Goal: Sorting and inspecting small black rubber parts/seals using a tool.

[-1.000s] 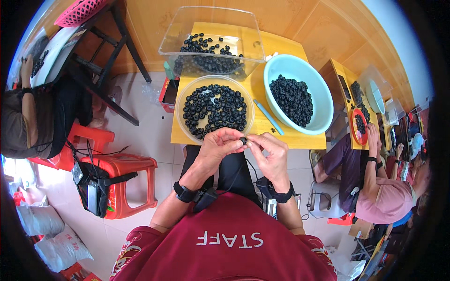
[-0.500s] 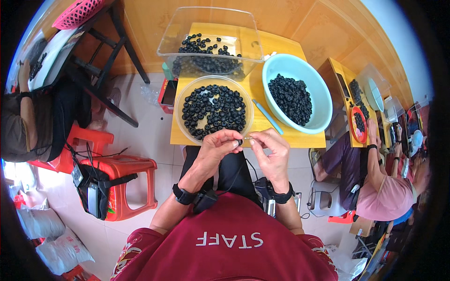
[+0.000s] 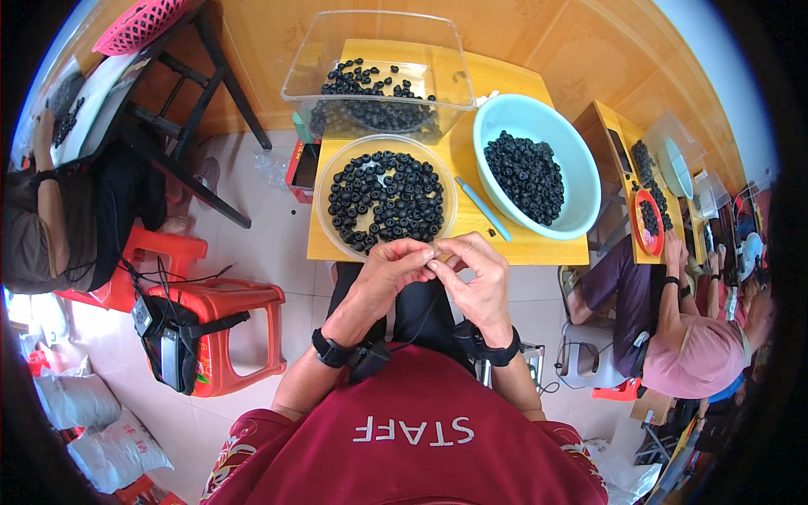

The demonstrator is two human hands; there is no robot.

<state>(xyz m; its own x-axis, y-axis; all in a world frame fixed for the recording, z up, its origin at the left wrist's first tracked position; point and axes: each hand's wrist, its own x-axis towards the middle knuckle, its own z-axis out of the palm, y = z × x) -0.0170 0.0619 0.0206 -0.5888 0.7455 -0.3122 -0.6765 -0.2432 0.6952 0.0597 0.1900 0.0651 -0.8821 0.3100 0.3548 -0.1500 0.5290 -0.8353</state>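
Note:
My left hand (image 3: pixel 389 271) and my right hand (image 3: pixel 480 282) meet fingertip to fingertip in front of the near table edge. Both pinch closed; whatever lies between the tips is hidden. Just beyond them, a round clear tub (image 3: pixel 321 212) holds many small black ring-like pieces (image 3: pixel 383 195). To its right, a light blue basin (image 3: pixel 587 172) contains a heap of similar black pieces (image 3: pixel 523 178). A slim blue stick-like tool (image 3: pixel 482 209) lies between the two containers. One small dark bit (image 3: pixel 491 231) rests on the yellow table (image 3: pixel 539 252) near the basin.
A clear rectangular bin (image 3: pixel 379 105) with more black pieces stands behind the tub. At left are a red stool (image 3: pixel 240 295) carrying a black bag (image 3: pixel 172 349), and a seated person. Another person in pink (image 3: pixel 699 353) works at right beside a red tray (image 3: pixel 646 223).
My fingertips have come together, and the black piece and thin pale part seen between them are now hidden. A small dark bit now shows on the table by the basin.

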